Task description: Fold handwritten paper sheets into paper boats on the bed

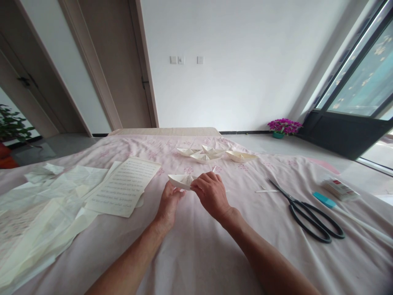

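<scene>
A folded paper boat [178,181] is held between my two hands, just above the pink cloth. My left hand [168,203] grips its underside near the left end, thumb and fingers closed on the paper. With curled fingers, my right hand [212,194] pinches the boat's right end and hides that part. Beyond my hands, several finished-looking paper boats [206,157] sit grouped on the cloth, one of them a yellower boat [242,157] at the right of the group.
Printed sheets [125,186] and crumpled thin papers [52,209] cover the left side. At right lie black-handled scissors [307,213], a paper strip [266,191], a blue-tipped white tool [324,200] and a small clear pack [339,189]. The pink flowered cloth [196,246] has wrinkles.
</scene>
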Action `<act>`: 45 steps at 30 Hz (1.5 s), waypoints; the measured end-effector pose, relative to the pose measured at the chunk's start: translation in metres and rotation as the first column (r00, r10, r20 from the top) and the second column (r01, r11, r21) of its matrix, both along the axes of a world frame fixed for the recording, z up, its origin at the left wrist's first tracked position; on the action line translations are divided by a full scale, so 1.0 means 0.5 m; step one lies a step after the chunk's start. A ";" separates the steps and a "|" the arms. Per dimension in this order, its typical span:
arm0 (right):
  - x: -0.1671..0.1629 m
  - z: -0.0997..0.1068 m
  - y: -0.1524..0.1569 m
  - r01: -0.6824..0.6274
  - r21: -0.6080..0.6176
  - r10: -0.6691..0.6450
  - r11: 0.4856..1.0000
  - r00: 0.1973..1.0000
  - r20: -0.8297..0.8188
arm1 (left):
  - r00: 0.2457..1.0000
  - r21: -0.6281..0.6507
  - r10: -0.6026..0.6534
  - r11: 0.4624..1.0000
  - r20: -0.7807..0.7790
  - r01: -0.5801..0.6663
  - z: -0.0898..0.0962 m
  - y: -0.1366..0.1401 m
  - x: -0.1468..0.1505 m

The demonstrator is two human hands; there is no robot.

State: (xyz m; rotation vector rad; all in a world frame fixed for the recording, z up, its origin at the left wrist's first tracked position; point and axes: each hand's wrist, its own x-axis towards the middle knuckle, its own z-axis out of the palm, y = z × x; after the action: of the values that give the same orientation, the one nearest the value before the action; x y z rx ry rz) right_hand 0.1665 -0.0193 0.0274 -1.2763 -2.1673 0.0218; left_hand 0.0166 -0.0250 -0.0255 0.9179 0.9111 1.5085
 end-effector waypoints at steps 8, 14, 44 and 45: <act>0.019 -0.020 0.010 -0.105 0.039 0.093 0.994 0.967 0.236 | 0.987 -0.107 0.085 0.989 -0.137 -0.100 0.009 0.013 -0.037; 0.025 -0.043 0.016 -0.111 0.010 0.108 0.994 0.977 0.182 | 0.922 -0.048 0.119 0.988 -0.369 -0.146 -0.017 0.035 -0.051; 0.012 -0.067 0.019 -0.145 0.085 0.118 0.986 0.957 0.265 | 0.282 0.050 0.075 0.994 -0.957 -0.096 0.002 0.027 -0.049; 0.011 -0.067 0.018 -0.161 0.083 0.133 0.984 0.954 0.269 | 0.242 0.063 0.087 0.992 -0.966 -0.105 0.002 0.027 -0.050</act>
State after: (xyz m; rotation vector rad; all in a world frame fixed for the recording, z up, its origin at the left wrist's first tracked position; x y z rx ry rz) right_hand 0.1721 -0.0101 -0.0059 -1.1077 -2.4505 -0.2085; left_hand -0.0084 -0.0114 -0.0243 1.9079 1.9027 0.8425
